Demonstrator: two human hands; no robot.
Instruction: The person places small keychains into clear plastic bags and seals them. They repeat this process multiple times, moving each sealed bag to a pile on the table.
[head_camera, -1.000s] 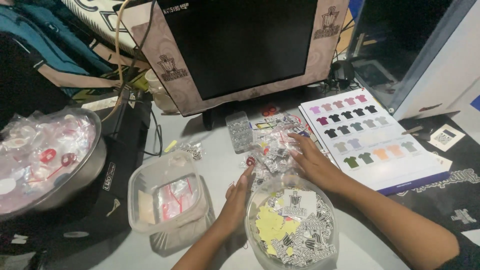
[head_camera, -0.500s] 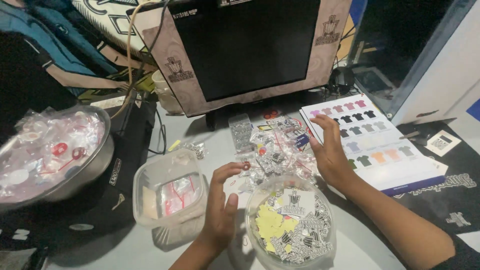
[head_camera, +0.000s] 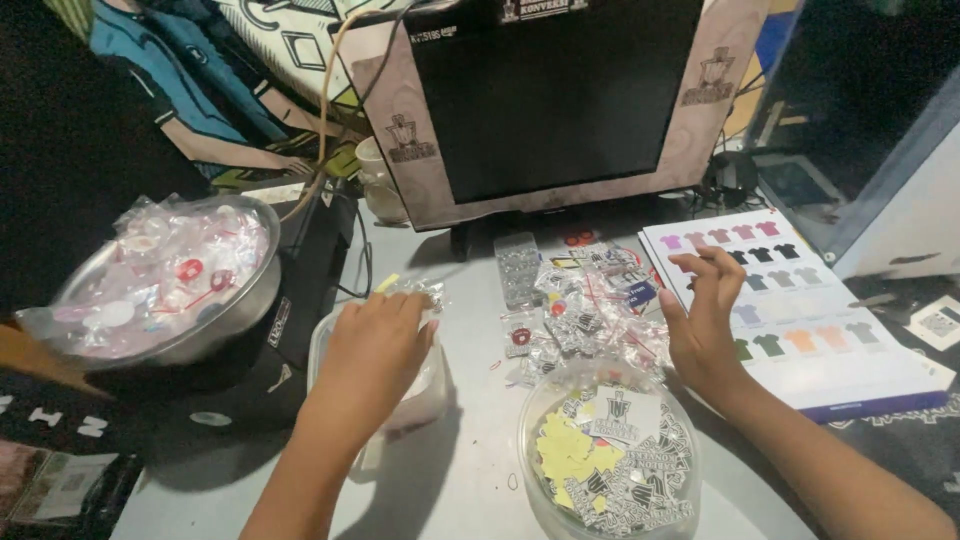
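Round tub (head_camera: 610, 470): nearest the camera, clear plastic, heaped with black-and-white stickers and some yellow ones, sitting just below the right hand's wrist.
Left hand (head_camera: 375, 345): palm down over the square clear container (head_camera: 425, 395), fingers curled together on a small crinkly clear packet (head_camera: 418, 292) at the fingertips; how firmly it pinches, I cannot tell.
Square clear container: right under the left hand, mostly hidden by it, only the rim and near wall showing.
Right hand (head_camera: 700, 320): fingers spread and loose, holding nothing, hovering between the packet heap on its left and the colour chart under its fingertips.
Packet heap (head_camera: 590, 310): small clear bags with red, black and white badges, spread on the grey table (head_camera: 470, 470) just left of the right hand.
Colour chart (head_camera: 800, 310): white card with rows of little shirt shapes, pink and black on top, grey, then green and orange.
Metal bowl (head_camera: 170, 285): well left of the left hand, piled with clear-wrapped round white and red pieces.
Monitor (head_camera: 555, 95): beyond both hands, dark screen in a pale frame with a dark emblem in each corner.
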